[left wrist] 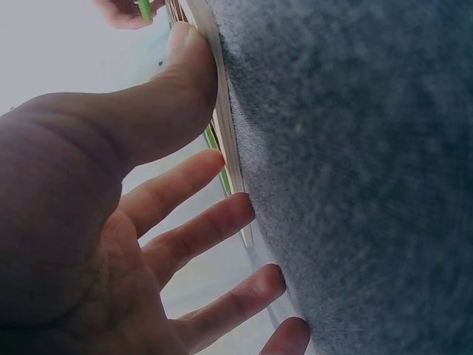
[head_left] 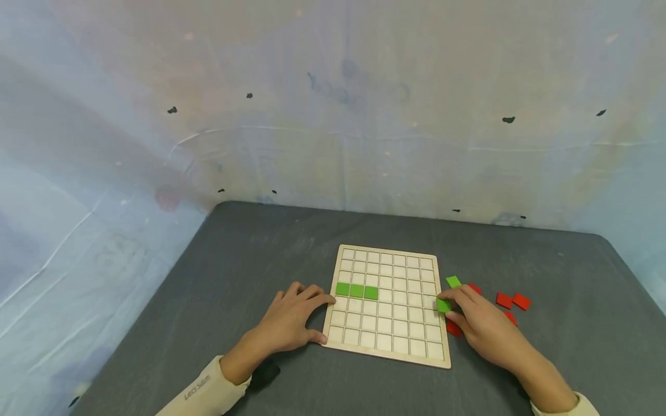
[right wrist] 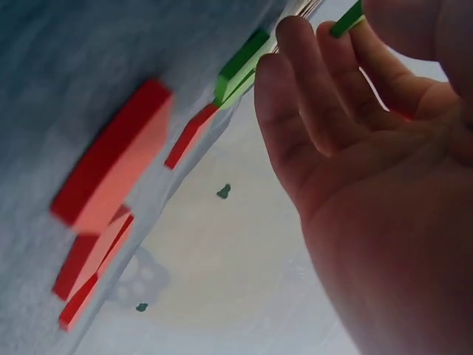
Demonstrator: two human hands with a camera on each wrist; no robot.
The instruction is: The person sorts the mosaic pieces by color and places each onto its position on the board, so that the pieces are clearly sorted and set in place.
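Note:
A square wooden grid board (head_left: 386, 351) lies on the dark table, with three green tiles (head_left: 356, 290) side by side in one row at its left. My left hand (head_left: 288, 320) rests at the board's left edge, thumb and fingers spread; in the left wrist view the thumb of the left hand (left wrist: 140, 177) touches the board's edge (left wrist: 225, 126). Over the board's right edge, my right hand (head_left: 486, 329) pinches a green tile (head_left: 443, 305) between thumb and fingers. The right wrist view shows that green tile (right wrist: 347, 18) held in the right hand (right wrist: 369, 170).
Beyond my right hand lies another green tile (head_left: 453, 281). Several red tiles (head_left: 521, 301) are scattered on the table (head_left: 583, 323) right of the board, one red tile (head_left: 454, 328) close to the board's edge. A patterned cloth (head_left: 364, 115) hangs behind the table.

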